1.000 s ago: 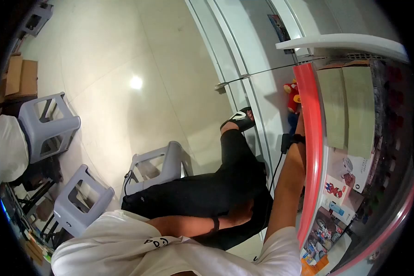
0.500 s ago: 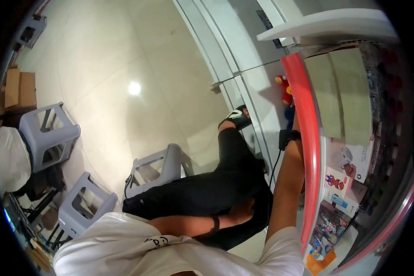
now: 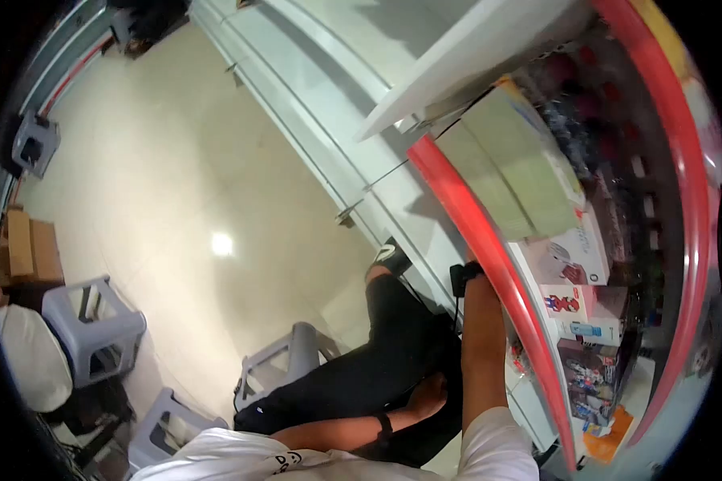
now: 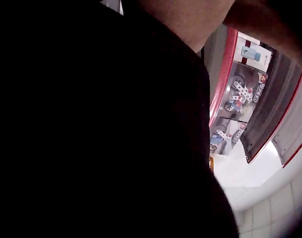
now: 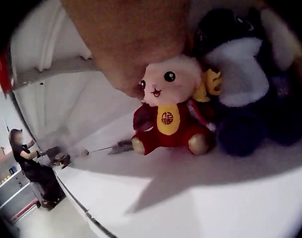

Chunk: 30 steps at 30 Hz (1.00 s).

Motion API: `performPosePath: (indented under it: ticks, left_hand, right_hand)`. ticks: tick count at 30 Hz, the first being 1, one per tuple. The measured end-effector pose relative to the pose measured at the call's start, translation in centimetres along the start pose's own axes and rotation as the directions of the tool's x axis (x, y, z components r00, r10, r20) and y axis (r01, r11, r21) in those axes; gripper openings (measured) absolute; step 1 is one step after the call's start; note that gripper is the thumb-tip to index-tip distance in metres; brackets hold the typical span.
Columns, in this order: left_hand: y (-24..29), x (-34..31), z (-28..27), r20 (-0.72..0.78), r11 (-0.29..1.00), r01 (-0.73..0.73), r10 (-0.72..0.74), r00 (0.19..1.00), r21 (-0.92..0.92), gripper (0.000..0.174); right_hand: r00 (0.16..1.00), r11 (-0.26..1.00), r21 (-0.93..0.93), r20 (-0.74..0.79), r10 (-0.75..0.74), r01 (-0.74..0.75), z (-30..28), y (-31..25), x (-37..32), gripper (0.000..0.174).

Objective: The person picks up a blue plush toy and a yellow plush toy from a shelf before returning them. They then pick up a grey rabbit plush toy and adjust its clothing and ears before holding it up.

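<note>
My right hand comes down over the top of a small plush toy in the right wrist view and grips its head; most fingers are hidden. The toy has a pale smiling face, a red outfit and a yellow belly patch, and sits upright on a white shelf. Beside it is a dark blue plush toy with a white front. In the head view the right hand is hidden beneath a red-edged shelf. My left hand rests loosely curled on the dark trousers, holding nothing.
The red shelf edge overhangs my right forearm. Boxed toys and pale green boxes stand behind it. Grey stools stand on the tiled floor at left. A person in dark clothes is further off.
The head view has turned, so the shelves slant more and sit further left. The red plush toy, visible past my right wrist before, is now hidden there. My left hand stays on the leg.
</note>
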<state>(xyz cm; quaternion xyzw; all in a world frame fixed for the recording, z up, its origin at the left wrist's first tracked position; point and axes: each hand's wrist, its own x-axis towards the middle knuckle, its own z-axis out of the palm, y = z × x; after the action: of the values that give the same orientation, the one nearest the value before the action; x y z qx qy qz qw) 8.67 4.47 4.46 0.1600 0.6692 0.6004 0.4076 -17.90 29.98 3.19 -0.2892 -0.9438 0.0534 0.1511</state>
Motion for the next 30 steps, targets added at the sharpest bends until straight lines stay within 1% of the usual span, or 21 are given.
performPosePath:
  ticks: [3,6,7,8,9,11,12,13,15,16,17,18,19,21,22,23,24,25,26,27,30]
  left_hand:
    - [-0.6,0.2,-0.3,-0.045,0.991,-0.13,0.132,0.99,0.037,0.013]
    - [0.2,0.3,-1.6,0.142,0.994,-0.001,-0.015,0.99,0.108,0.022]
    - [-0.3,0.3,-1.5,0.153,0.993,-0.025,0.007,0.988,0.119,0.022]
    - [-1.2,0.4,-1.2,0.127,0.992,-0.057,0.043,0.991,0.11,0.021]
    - [-1.8,0.2,-0.9,0.105,0.99,-0.095,0.084,0.991,0.103,0.021]
    - [-1.7,0.1,-1.0,0.09,0.993,-0.109,0.104,0.99,0.051,0.012]
    - [-1.9,0.4,-0.9,0.132,0.995,-0.027,0.015,0.991,0.093,0.011]
    - [-2.8,0.4,-0.9,0.157,0.995,-0.087,0.078,0.984,0.053,0.012]
    - [-1.5,0.1,-1.7,0.207,0.989,-0.06,0.031,0.978,0.135,0.012]
    - [-2.2,0.3,-1.6,0.217,0.985,-0.085,0.051,0.975,0.153,0.012]
    - [-3.5,0.8,-1.4,0.226,0.989,-0.126,0.105,0.969,0.08,0.01]
    - [-4.3,1.1,-1.3,0.231,0.987,-0.162,0.156,0.96,0.006,0.009]
    - [-4.1,1.2,-1.5,0.237,0.984,-0.179,0.169,0.957,0.019,0.009]
    - [-3.5,1.5,-2.2,0.332,0.95,-0.003,0.112,0.936,-0.313,0.008]
    - [-3.1,1.6,-2.6,0.399,0.89,0.022,0.182,0.899,-0.456,0.011]
    - [-1.7,1.5,-3.3,0.493,0.906,0.114,0.113,0.862,-0.407,0.013]
    - [0.2,0.7,-3.8,0.518,0.908,0.144,0.089,0.85,-0.393,0.013]
    - [1.4,0.0,-4.2,0.549,0.91,0.184,0.056,0.834,-0.371,0.014]
    - [1.9,0.0,-4.7,0.603,0.952,0.11,0.089,0.793,-0.285,0.014]
    - [0.9,0.0,-4.6,0.614,0.934,0.134,0.104,0.782,-0.33,0.015]
    - [-0.3,-0.2,-4.3,0.579,0.964,0.026,0.137,0.804,-0.264,0.015]
  right_hand:
    - [0.997,0.999,0.045,0.069,0.021,-0.024,-0.3,-0.4,-1.6,0.054]
    - [0.974,0.992,0.109,0.225,0.038,-0.063,-1.7,-2.8,-3.6,0.054]
    - [0.983,0.999,0.046,0.183,-0.004,-0.004,-4.0,-4.6,-4.8,0.054]
    - [0.991,0.992,0.036,-0.059,-0.118,0.12,-3.3,-3.8,-6.5,0.055]
    - [0.972,0.995,0.053,0.225,0.072,-0.086,-5.4,-4.5,-7.7,0.065]
    - [0.982,0.988,0.148,0.189,0.012,-0.04,-6.1,-3.0,-10.8,0.088]
    - [0.974,0.971,0.236,0.225,-0.006,-0.048,-6.2,-1.9,-12.2,0.096]
    - [0.974,0.929,0.368,0.222,-0.055,-0.032,-7.5,-1.3,-13.5,0.096]
    - [0.93,0.741,0.604,0.36,0.075,-0.294,-8.7,0.8,-16.4,0.083]
    - [0.825,0.448,0.707,0.547,0.144,-0.547,-10.8,1.2,-17.8,0.07]
    - [0.797,0.227,0.764,0.576,0.18,-0.604,-13.5,1.3,-19.6,0.06]
    - [0.763,-0.007,0.78,0.615,0.199,-0.626,-15.9,0.9,-21.3,0.051]
    - [0.775,-0.015,0.793,0.6,0.2,-0.609,-16.3,1.2,-22.8,0.051]
    - [0.771,-0.376,0.835,0.53,0.353,-0.401,-16.0,1.8,-26.7,0.037]
    - [0.793,-0.421,0.843,0.493,0.358,-0.334,-15.8,1.7,-28.2,0.037]
    - [0.812,-0.463,0.848,0.45,0.372,-0.258,-15.6,1.6,-29.3,0.037]
    - [0.85,-0.466,0.869,0.368,0.377,-0.169,-15.5,1.3,-29.9,0.032]
    - [0.848,-0.403,0.898,0.348,0.4,-0.178,-15.4,1.0,-30.0,0.027]
    - [0.845,-0.376,0.905,0.354,0.401,-0.2,-15.8,0.6,-30.1,0.026]
    - [0.841,-0.349,0.909,0.364,0.399,-0.228,-16.1,0.3,-30.1,0.025]
    - [0.819,-0.187,0.931,0.364,0.443,-0.312,-14.3,0.8,-30.0,0.023]
